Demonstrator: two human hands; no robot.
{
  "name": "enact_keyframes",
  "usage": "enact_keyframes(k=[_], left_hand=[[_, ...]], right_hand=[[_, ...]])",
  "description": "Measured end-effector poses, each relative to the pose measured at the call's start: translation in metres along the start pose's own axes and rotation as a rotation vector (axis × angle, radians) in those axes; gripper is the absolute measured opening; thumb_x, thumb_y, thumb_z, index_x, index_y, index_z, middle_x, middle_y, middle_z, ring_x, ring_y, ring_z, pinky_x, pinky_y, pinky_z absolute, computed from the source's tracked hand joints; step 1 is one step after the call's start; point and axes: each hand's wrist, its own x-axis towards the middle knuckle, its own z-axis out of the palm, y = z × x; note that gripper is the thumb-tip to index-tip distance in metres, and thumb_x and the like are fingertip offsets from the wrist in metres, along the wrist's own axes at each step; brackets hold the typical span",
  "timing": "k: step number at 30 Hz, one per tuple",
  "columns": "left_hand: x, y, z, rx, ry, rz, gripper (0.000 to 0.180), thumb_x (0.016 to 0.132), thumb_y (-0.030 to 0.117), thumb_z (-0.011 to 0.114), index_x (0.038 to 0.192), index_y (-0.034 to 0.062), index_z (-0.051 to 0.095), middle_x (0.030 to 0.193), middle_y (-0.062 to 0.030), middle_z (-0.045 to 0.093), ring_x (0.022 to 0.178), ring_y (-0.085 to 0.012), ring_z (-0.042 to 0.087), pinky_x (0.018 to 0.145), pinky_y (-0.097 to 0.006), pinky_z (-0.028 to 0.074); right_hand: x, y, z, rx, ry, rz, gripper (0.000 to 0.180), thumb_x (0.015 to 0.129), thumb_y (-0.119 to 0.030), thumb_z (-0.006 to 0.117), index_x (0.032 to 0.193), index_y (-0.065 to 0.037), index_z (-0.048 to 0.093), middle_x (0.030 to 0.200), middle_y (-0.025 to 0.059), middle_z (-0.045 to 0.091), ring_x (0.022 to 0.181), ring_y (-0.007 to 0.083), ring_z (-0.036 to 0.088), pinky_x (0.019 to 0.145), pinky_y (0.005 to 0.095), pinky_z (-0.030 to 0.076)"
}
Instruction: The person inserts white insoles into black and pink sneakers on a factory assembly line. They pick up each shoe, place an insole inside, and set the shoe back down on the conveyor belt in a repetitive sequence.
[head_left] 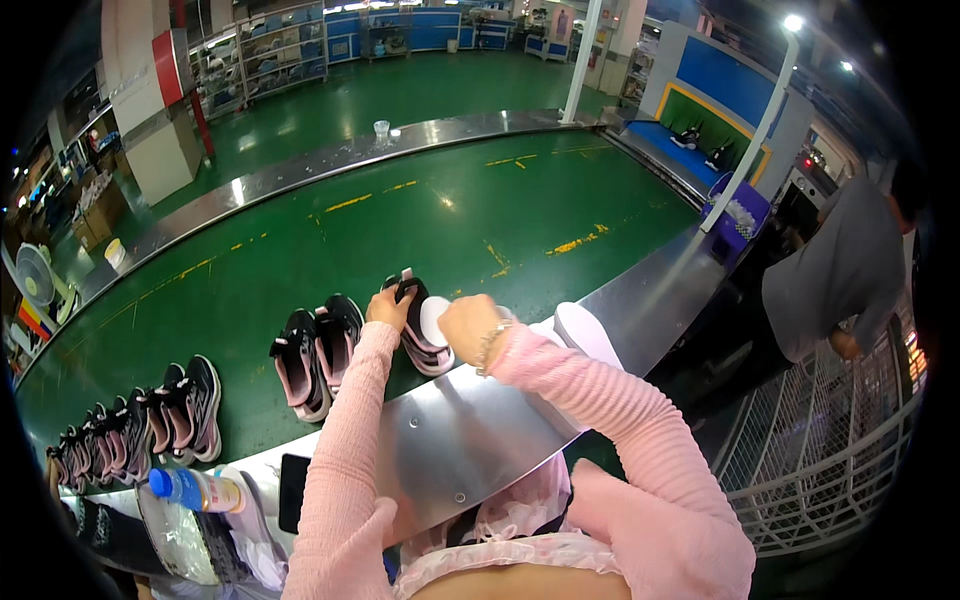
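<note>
A black sneaker with pink lining point(428, 352) stands on the green belt in front of me. My left hand point(388, 307) is closed on the upper edge of this sneaker. My right hand point(472, 325), curled with a bracelet at the wrist, grips a white insole point(435, 320) that lies over the sneaker's opening; how far it reaches inside is hidden. Beside my right forearm more white insoles point(585, 335) lie on the metal edge. Left of my left hand stands a pair of similar sneakers, the nearer one point(298, 365) and its mate point(339, 340).
More sneakers point(190, 410) line the belt at the left. Below them are a blue-capped bottle point(195, 490) and a dark phone point(293, 493). A metal plate point(470, 430) lies before me. At the right, a person in grey point(835, 275) stands near a wire cart point(800, 460) and a purple bin point(740, 215).
</note>
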Motion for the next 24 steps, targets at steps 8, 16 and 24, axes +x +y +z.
enact_keyframes(k=[8,16,24], left_hand=[[-0.004,-0.027,0.010,-0.090,-0.125,0.159,0.035,0.071,0.024,0.056,0.100,0.0029,0.054,0.085,-0.0229,0.057,0.082,-0.0348,0.055,0.072,-0.038,0.043],[-0.011,-0.035,0.006,-0.361,-0.240,0.069,0.039,0.068,-0.003,0.042,0.106,0.0010,0.051,0.095,-0.0113,0.058,0.088,-0.0188,0.054,0.078,-0.028,0.042],[-0.018,0.002,0.024,-0.315,-0.246,0.095,0.045,0.066,-0.006,0.039,0.110,-0.0068,0.044,0.106,-0.0179,0.053,0.099,-0.0238,0.050,0.087,-0.028,0.036]], right_hand=[[0.056,-0.029,0.104,0.189,0.140,0.112,0.015,0.071,-0.020,0.052,0.066,-0.010,0.062,0.067,0.0075,0.061,0.067,0.0214,0.060,0.057,0.0322,0.048],[0.080,-0.036,0.105,0.588,-0.140,0.409,0.021,0.072,-0.026,0.056,0.085,-0.010,0.063,0.087,0.0083,0.061,0.086,0.0217,0.057,0.080,0.0304,0.041],[0.151,-0.019,0.263,0.661,-0.040,0.418,0.045,0.065,-0.031,0.059,0.106,-0.016,0.054,0.112,0.0063,0.051,0.100,0.0219,0.050,0.087,0.0302,0.038]])
